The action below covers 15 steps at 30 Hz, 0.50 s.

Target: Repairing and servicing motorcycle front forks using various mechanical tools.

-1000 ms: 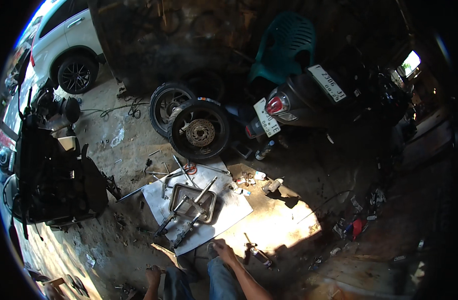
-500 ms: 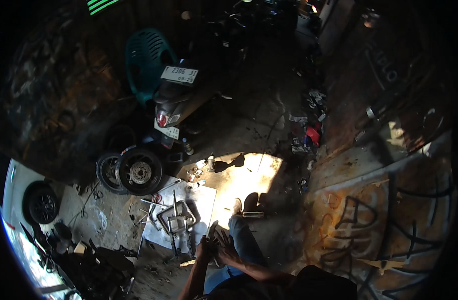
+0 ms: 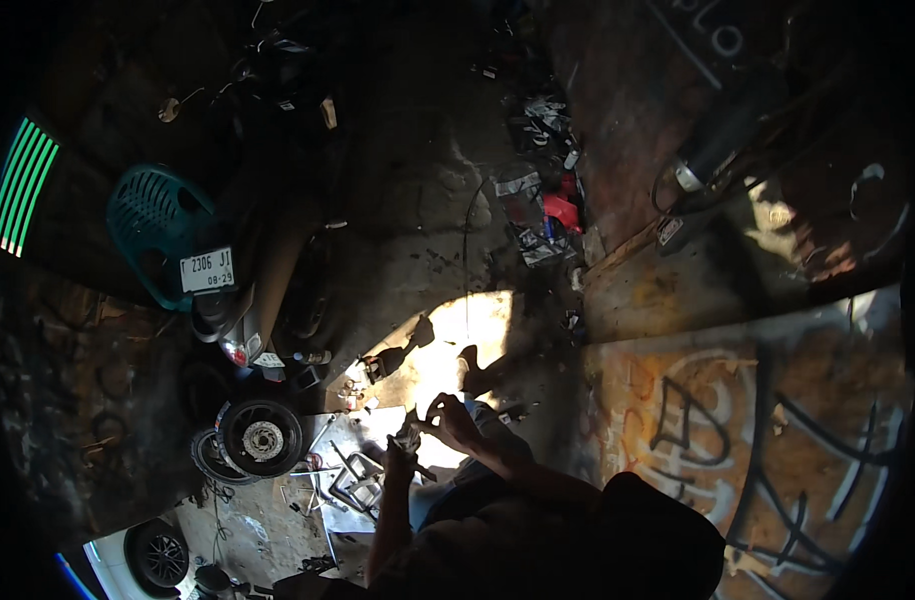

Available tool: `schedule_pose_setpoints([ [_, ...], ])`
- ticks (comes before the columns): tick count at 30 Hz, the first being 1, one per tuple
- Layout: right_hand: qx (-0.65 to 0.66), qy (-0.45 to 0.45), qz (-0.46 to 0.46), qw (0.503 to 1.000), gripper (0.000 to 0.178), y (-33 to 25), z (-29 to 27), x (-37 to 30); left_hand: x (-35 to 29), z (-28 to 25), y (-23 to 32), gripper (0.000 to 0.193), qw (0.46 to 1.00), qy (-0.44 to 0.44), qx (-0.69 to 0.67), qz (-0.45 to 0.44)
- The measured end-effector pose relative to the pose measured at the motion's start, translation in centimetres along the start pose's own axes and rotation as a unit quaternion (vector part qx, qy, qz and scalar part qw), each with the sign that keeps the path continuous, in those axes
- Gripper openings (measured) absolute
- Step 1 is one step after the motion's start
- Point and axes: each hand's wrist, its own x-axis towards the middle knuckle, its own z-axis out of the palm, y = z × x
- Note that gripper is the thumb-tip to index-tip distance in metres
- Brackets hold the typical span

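In front of my body my left hand (image 3: 402, 452) is closed round a small metallic part, whose kind I cannot make out in the shade. A paler end of it sticks out beside the wrist. Just right of it my right hand (image 3: 456, 428) is raised, thumb and forefinger bent toward each other in a pinch near the top of the left hand. Anything between those fingertips is too small to tell. Below and left of the hands, a metal frame (image 3: 356, 484) with rods lies on a pale sheet (image 3: 328, 512) on the floor.
Two motorcycle wheels (image 3: 263, 440) lie left of the sheet, with several tools nearby. A parked scooter (image 3: 243, 335) and a green plastic chair (image 3: 143, 215) stand farther off. At right rises a painted wall panel (image 3: 678, 430). A red item (image 3: 563, 210) lies among litter.
My view has swung to the right. My right hand, spread flat by the left before, has lifted and curled into a pinch. The left still grips its part.
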Motion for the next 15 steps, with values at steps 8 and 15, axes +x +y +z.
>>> schedule_pose_setpoints([
  [8, -0.253, -0.005, -0.100, 0.962, 0.065, -2.8, -6.3, 8.5, 7.4, 19.5, 10.6, 0.047, 0.931, -0.331, -0.107, -0.109],
  [15, -0.222, 0.016, -0.071, 0.972, 0.051, -0.3, -11.6, 16.0, 13.6, 27.3, 11.0, 0.055, 0.955, -0.097, 0.277, -0.030],
])
